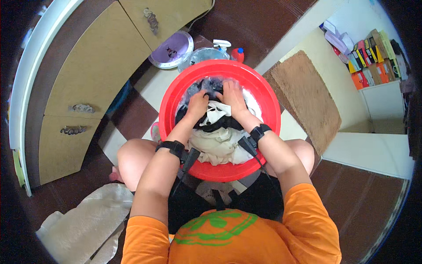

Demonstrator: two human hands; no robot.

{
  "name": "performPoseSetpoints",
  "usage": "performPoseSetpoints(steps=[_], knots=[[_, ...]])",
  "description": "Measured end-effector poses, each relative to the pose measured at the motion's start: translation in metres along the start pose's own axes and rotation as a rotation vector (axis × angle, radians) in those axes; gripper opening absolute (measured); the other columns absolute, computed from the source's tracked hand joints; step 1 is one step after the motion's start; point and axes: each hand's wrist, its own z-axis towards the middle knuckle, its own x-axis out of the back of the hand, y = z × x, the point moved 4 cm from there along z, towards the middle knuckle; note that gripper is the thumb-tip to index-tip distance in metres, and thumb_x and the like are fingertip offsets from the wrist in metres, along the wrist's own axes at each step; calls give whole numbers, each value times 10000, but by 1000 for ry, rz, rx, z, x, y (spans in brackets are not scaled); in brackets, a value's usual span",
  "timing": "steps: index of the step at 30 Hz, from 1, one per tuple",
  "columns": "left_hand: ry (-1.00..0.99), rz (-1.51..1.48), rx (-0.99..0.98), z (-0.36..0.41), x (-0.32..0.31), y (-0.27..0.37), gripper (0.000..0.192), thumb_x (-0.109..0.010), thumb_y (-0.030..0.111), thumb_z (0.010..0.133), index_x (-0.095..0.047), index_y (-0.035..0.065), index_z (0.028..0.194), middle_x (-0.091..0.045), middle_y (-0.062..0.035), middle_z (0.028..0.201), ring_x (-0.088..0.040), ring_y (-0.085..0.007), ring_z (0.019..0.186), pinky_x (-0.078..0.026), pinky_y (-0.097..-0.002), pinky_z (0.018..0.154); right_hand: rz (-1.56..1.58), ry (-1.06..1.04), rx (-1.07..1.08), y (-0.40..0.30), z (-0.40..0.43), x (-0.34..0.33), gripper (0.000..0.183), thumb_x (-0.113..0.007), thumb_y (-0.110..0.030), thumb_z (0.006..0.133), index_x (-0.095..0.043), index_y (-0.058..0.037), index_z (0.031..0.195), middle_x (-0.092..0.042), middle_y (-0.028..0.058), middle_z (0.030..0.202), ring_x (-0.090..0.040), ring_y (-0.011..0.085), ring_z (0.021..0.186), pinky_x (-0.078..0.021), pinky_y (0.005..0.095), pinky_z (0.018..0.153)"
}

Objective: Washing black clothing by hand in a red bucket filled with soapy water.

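Observation:
A large red plastic basin stands between my knees, with water and wet clothes in it. My left hand rests on dark wet cloth left of the middle, its fingertips partly hidden. My right hand lies on the same dark cloth, fingers bent over it; the grip of both hands is hard to judge. A white cloth with black marks sits between my wrists. Nearer to me, cream-coloured cloth is bunched against the basin's near wall.
Beyond the basin stand a clear plastic container, a purple basin with a white rim, a white spray bottle and a red bottle with a blue cap. Cabinets curve along the left. A brown mat lies right, a pale towel lower left.

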Motion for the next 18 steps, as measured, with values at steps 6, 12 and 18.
performPoseSetpoints(steps=[6, 12, 18], knots=[[247, -859, 150, 3, -1, -16, 369, -427, 268, 937, -668, 4, 1027, -681, -156, 989, -620, -210, 955, -435, -334, 901, 684, 188, -32, -72, -4, 70, 386, -617, -211, 901, -458, -29, 1202, -561, 201, 1020, -612, 348, 923, -500, 464, 756], [59, -1154, 395, -25, -14, 72, 418, -412, 373, 990, -643, 24, 996, -662, -67, 967, -601, -170, 851, -480, -322, 744, 700, 447, -342, -34, 28, 90, 239, -554, -216, 947, -469, -43, 1089, -633, 182, 798, -658, 356, 735, -515, 458, 624], [-270, -1204, -459, -18, -7, 37, 349, -444, 306, 991, -634, 45, 1124, -653, -56, 1003, -606, -158, 894, -479, -309, 792, 715, 228, -181, -93, 0, 78, 197, -508, -205, 965, -450, -53, 1077, -630, 217, 826, -651, 400, 791, -514, 474, 661]])
